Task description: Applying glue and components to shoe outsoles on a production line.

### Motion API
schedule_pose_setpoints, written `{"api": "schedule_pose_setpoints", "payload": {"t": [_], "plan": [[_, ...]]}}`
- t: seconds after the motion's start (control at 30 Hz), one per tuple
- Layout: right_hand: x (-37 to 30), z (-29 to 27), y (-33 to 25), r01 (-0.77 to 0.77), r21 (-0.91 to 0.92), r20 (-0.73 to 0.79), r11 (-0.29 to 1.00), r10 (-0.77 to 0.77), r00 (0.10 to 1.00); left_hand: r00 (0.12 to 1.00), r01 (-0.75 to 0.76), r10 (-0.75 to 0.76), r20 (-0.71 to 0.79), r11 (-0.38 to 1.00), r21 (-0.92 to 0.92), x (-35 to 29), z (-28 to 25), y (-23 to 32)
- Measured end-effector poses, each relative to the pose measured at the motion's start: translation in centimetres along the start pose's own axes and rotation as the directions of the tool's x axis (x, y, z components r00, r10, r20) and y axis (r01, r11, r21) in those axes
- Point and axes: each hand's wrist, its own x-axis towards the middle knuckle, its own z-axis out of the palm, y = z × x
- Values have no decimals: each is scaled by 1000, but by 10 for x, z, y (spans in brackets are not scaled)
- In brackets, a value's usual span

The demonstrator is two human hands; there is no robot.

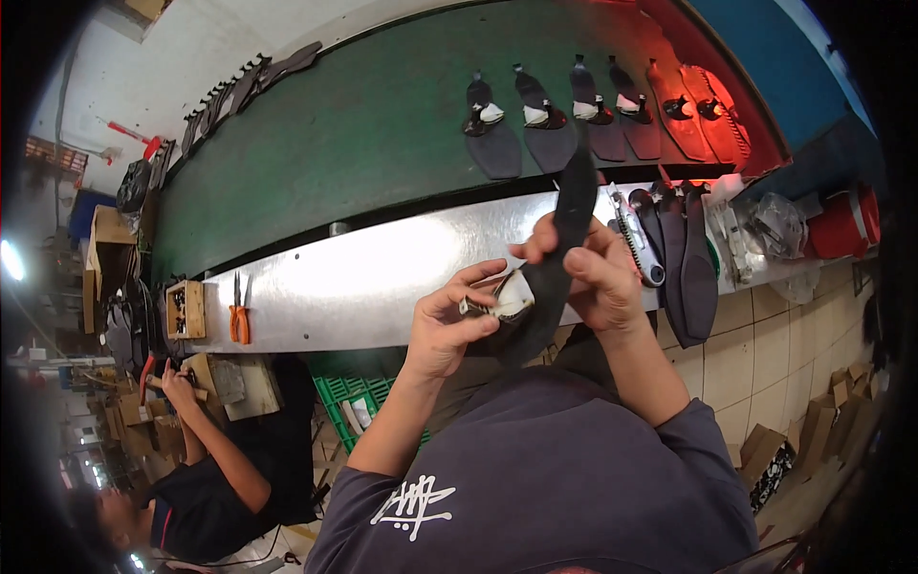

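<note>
Beyond the grip spreads the green work surface (382, 105), with the metal ledge (368, 277) running along its near side, behind the hands. The dark sole (550, 301) is in the grip itself, raised on a slant in front of the ledge; the right hand (607, 282) pinches its edge, thumb in front and fingers reaching behind, hardly any gap left. Should that pinch loosen, the sole could twist or slip, being held mainly at one side. Just right of the grip lies the utility knife (639, 239); a sideways sweep of the right hand could knock it; whether its blade is out, I cannot tell. The white-lined strap (514, 295), smallest, sits at the left hand (449, 320), thumb and fingers closed lightly about it; pulling unevenly there might crease it or skew it against the sole.
</note>
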Motion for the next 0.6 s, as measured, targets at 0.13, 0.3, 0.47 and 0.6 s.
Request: {"api": "schedule_pose_setpoints", "payload": {"t": [0.13,0.3,0.47,0.6], "plan": [[-15,-5,-9,-11,-233,51,972,23,998,994,27,-35,-108,997,-71,-11,-15,-4],[-42,2,-2,92,-788,104,609,-15,994,982,44,-65,-180,992,-120,-16,-17,-3],[-50,21,-3,-29,-762,-29,647,11,1000,984,-12,-6,-177,995,-98,-15,-15,-5],[-51,11,-1,80,-856,99,511,11,995,990,-37,24,-136,994,-98,-17,-17,-4]]}}
